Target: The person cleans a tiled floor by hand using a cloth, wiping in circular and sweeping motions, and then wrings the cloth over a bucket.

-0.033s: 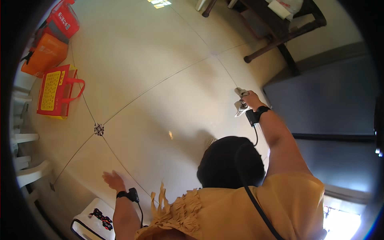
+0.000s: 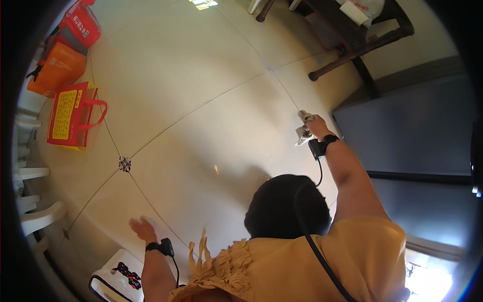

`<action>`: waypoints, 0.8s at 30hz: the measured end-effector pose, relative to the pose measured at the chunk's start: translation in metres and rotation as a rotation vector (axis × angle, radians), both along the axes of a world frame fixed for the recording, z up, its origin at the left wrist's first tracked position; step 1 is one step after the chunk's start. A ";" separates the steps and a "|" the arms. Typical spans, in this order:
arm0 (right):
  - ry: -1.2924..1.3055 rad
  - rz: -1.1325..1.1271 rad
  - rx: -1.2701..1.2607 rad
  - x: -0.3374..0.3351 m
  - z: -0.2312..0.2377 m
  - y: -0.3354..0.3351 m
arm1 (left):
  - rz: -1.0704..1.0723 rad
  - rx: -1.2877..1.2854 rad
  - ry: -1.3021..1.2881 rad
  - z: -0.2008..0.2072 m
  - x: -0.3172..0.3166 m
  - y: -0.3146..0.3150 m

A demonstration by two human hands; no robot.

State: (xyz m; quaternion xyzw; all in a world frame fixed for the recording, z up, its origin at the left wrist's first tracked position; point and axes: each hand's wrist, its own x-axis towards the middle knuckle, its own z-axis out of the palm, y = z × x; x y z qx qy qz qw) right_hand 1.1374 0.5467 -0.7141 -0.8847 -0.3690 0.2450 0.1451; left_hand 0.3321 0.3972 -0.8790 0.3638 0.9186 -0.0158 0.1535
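Observation:
On the pale tiled floor (image 2: 201, 136), my right hand (image 2: 318, 127) is closed around a crumpled beige cloth (image 2: 304, 135), which touches the tiles. Its arm reaches forward and to the right, beside a large grey-blue panel. My left hand (image 2: 144, 229) is at the lower left with its fingers stretched out and nothing in them. Just below that hand stands a white box-like thing (image 2: 108, 269) with a black edge and a red-and-black decoration. Both wrists wear a black strap with a small cabled device.
Red bag (image 2: 83, 24), orange bag (image 2: 60, 68) and red-and-yellow handled bag (image 2: 68, 118) stand at the far left. White plastic chairs (image 2: 43, 217) line the left edge. Dark wooden furniture (image 2: 352, 53) stands far right, above the grey-blue panel (image 2: 412, 121). A black rounded shape (image 2: 287, 206) covers some floor.
The black rounded shape has shifted slightly left and down. Both hands look nearly unmoved, and the cloth stays in my right hand.

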 end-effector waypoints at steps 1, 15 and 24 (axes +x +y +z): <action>-0.073 0.013 0.053 -0.009 -0.015 0.008 | -0.003 0.062 0.040 0.003 -0.013 0.004; -0.216 0.273 0.215 -0.164 -0.143 0.121 | -0.788 -0.028 -0.287 0.097 0.226 0.137; 0.398 1.174 0.324 -0.301 -0.093 0.167 | -0.879 -0.478 -0.251 0.085 0.239 0.217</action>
